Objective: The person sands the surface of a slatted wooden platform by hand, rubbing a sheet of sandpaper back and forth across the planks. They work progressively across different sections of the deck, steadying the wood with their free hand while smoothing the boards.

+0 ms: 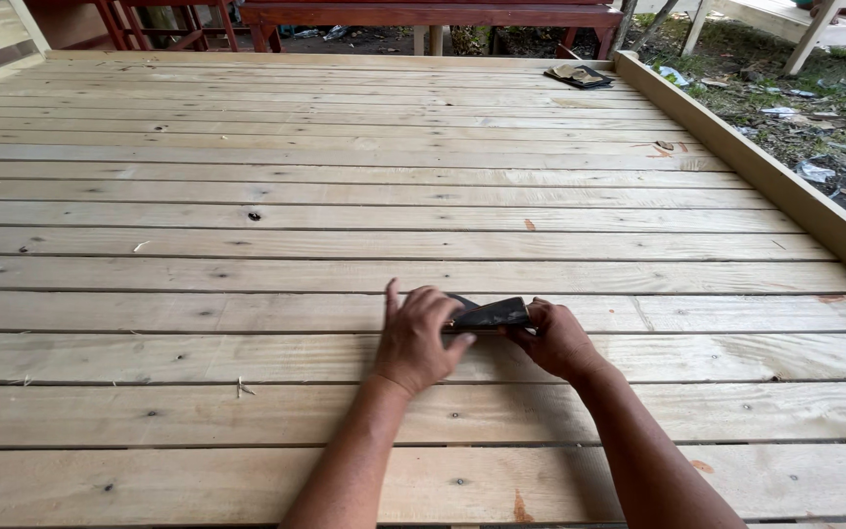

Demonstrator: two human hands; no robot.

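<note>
I see my left hand (pixel 421 338) and right hand (pixel 552 338) together pinching one dark folded sheet of sandpaper (pixel 490 314), both sets of fingers closed on it, pressed low on the plank deck (pixel 247 245). The sheet sits near the deck's middle, well apart from the raised edge board (pixel 766 171) along the deck's right side. Open planks spread wide to the left of and beyond the sheet. A second dark sheet (pixel 578 74) lies at the far end, just beside that edge board. Two sheets, two hands.
</note>
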